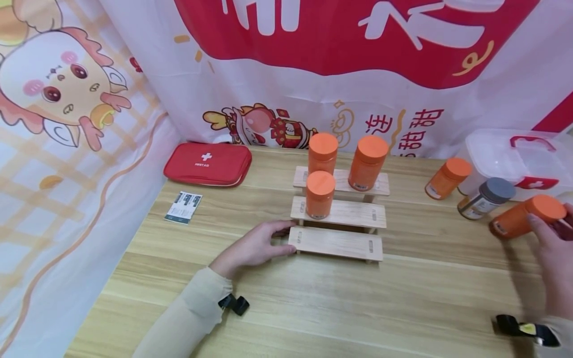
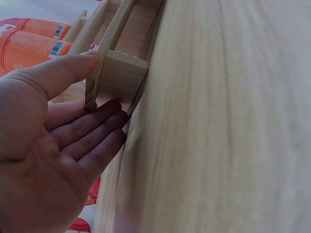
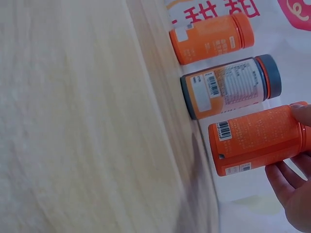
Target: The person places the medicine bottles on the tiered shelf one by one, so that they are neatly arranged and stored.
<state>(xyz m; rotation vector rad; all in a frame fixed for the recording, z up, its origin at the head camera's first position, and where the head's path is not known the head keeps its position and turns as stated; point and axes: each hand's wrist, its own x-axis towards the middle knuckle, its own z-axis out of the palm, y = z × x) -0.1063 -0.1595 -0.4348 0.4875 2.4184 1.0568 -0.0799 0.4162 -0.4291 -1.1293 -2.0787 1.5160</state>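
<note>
My left hand (image 1: 257, 243) is at the left end of a three-step wooden rack (image 1: 335, 241). Its thumb and index finger pinch the end of the lowest board in the left wrist view, the other fingers extended below. Two orange jars (image 1: 368, 164) stand on the top step and another orange jar (image 1: 319, 196) on the left of the middle step. At far right my right hand (image 1: 552, 248) grips an orange jar (image 3: 257, 141) around its lid, the jar tilted. Beside it stand a grey-lidded jar (image 3: 228, 87) and an orange-lidded jar (image 3: 211, 39).
A red first aid pouch (image 1: 208, 164) lies at the back left, with a printed card (image 1: 183, 207) in front of it. Behind the right-hand jars is a clear plastic box (image 1: 497, 149) with a red latch. Printed cloth (image 1: 268, 84) hangs along the back and left.
</note>
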